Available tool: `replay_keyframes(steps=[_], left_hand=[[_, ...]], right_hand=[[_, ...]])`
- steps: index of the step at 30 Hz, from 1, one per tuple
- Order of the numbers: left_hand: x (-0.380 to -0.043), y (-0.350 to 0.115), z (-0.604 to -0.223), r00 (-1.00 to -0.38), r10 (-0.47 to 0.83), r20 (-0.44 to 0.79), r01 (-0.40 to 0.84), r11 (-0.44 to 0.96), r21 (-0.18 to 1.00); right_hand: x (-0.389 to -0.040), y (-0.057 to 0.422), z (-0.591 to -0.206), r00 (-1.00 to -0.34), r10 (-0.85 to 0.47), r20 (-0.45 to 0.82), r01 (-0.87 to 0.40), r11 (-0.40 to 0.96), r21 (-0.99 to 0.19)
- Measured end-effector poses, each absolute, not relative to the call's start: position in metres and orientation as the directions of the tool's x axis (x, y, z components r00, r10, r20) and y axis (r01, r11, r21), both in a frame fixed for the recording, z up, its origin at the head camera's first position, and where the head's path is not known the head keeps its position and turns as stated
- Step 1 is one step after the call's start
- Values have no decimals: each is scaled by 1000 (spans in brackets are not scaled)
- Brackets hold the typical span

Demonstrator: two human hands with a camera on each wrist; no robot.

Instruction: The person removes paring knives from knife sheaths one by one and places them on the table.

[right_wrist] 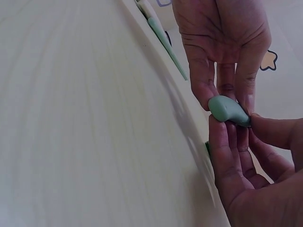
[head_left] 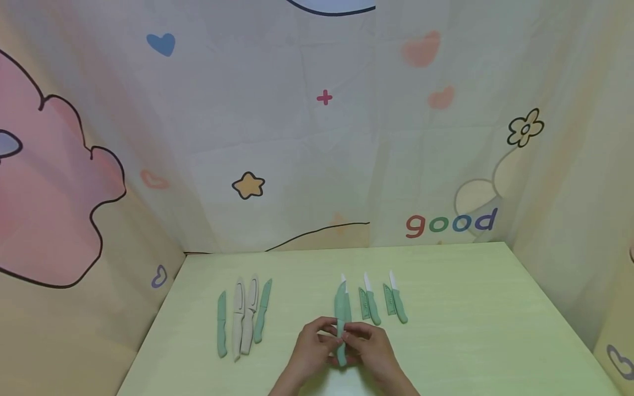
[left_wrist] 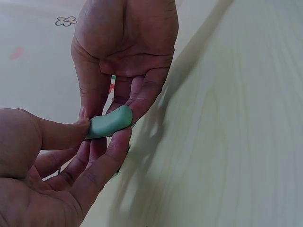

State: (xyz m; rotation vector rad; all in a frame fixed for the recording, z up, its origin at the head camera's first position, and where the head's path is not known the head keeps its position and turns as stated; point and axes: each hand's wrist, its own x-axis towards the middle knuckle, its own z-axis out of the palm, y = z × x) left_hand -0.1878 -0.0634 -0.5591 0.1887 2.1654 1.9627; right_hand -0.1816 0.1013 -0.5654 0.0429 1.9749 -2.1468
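Both hands hold one green knife [head_left: 342, 352] near the table's front, its tip pointing away from the person and its blade part green like the handle. My left hand [head_left: 313, 345] pinches the handle from the left, thumb on top and fingers beneath. From the right, my right hand [head_left: 370, 345] pinches the same handle. In the left wrist view the rounded handle end [left_wrist: 111, 123] sits between both hands' fingertips. The right wrist view shows the handle end [right_wrist: 227, 109] from the other side. Just behind, a white-bladed knife [head_left: 344, 279] is partly hidden by the held one.
To the right lie two small white-bladed knives [head_left: 373, 308] [head_left: 400, 308] with green sheaths [head_left: 364, 303] [head_left: 389, 300] beside them. On the left are two beige knives [head_left: 238, 324] [head_left: 247, 330] between two green ones [head_left: 221, 330] [head_left: 260, 324]. A printed curtain [head_left: 277, 126] borders the table [head_left: 470, 330].
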Motion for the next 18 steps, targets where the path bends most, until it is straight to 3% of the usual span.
replay_keyframes(steps=[18], left_hand=[[-191, -46, -562, -972, 228, -61, -38, 104, 994]], right_hand=[[-182, 113, -561, -982, -76, -171, 173, -29, -984]])
